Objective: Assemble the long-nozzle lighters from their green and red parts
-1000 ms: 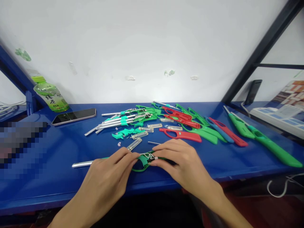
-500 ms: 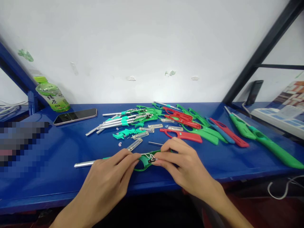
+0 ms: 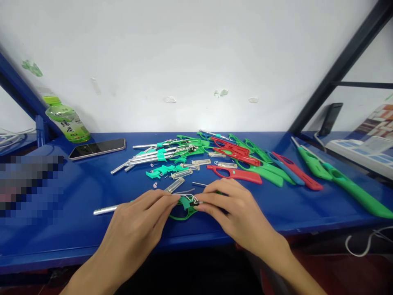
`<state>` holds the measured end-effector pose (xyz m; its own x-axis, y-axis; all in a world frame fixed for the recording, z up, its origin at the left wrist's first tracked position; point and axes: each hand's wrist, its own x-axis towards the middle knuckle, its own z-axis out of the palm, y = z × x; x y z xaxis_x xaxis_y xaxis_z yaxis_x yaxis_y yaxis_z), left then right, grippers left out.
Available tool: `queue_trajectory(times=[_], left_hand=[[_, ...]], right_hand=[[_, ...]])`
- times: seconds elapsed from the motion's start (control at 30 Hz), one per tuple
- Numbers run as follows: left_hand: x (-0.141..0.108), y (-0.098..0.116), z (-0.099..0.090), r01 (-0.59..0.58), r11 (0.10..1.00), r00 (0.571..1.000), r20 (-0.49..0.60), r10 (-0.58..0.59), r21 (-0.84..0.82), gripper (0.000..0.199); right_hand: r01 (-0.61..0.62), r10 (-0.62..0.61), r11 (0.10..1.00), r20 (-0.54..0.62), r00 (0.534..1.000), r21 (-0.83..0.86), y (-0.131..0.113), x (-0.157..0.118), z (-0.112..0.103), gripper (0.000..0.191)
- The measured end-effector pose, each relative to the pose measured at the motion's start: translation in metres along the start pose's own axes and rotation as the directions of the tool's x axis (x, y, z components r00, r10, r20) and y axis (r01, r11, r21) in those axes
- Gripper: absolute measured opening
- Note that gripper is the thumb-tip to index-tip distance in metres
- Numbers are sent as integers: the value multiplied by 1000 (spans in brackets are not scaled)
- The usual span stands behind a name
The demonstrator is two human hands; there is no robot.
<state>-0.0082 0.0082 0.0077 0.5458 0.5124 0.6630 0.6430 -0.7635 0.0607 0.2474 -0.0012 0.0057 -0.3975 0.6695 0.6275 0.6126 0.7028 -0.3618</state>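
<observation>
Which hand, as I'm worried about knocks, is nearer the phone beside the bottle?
Left. The left hand is on the near side of the phone and to its right; the right hand is farther right, beyond the left one.

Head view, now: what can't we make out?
All in the head view:
Open green lighter handle: right end, mostly behind the right hand.
Metal tube: inner end, behind the left hand.
Dark object at left: masked by pixelation.
Small pink parts: too small to identify.
White-and-blue device: cut off by the right edge.
</observation>
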Motion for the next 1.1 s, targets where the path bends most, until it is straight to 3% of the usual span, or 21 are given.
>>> queue_trajectory(times=[0.23, 0.67, 1.1], left_hand=[[-1, -1, -1, -24, 997, 1000, 22, 22, 79, 30], [-4, -1, -2, -1, 998, 998, 62, -2, 60, 29], [-4, -1, -3, -19, 996, 996, 89, 11, 87, 35]], right_hand=[[-33, 34, 999, 43, 999, -17, 2, 0, 3, 24], [-39, 37, 999, 101, 994, 14, 1, 1, 1, 18], [-42, 40, 999, 86, 996, 29, 0, 1, -1, 15]])
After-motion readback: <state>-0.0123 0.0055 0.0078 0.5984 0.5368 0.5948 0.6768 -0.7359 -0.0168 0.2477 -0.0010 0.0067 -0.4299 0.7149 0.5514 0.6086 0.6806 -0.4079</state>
